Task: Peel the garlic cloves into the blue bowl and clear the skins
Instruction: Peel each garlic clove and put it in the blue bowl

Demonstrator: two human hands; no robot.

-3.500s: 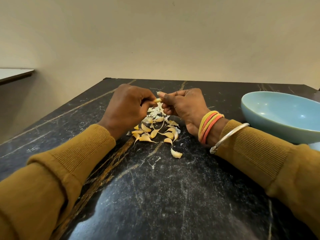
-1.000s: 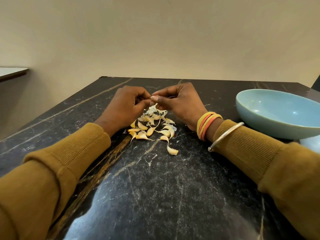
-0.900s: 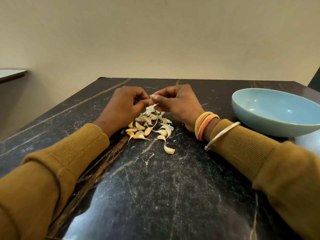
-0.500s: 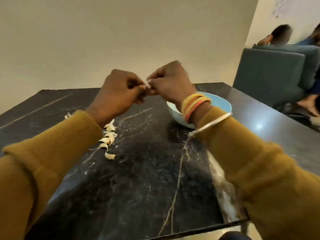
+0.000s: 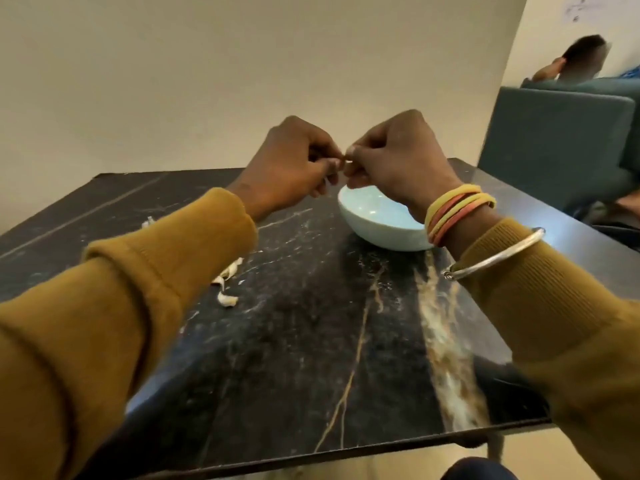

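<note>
My left hand (image 5: pixel 294 168) and my right hand (image 5: pixel 394 161) are raised above the black marble table (image 5: pixel 311 323), fingertips meeting. Between them they pinch a small garlic clove (image 5: pixel 347 161), almost fully hidden by the fingers. Directly below the hands sits the light blue bowl (image 5: pixel 377 220); what shows of its inside looks bare, the rest lies behind my right wrist. The pile of garlic cloves and skins (image 5: pixel 228 282) lies on the table to the left, mostly covered by my left sleeve.
A teal sofa (image 5: pixel 561 133) stands at the right past the table, with a seated person (image 5: pixel 581 60) behind it. The table's near edge (image 5: pixel 346 448) runs across the bottom. A beige wall rises behind the table.
My view has swung right and both hands have lifted off the pile with the clove, moving over the blue bowl. The sofa and a person came into view.
</note>
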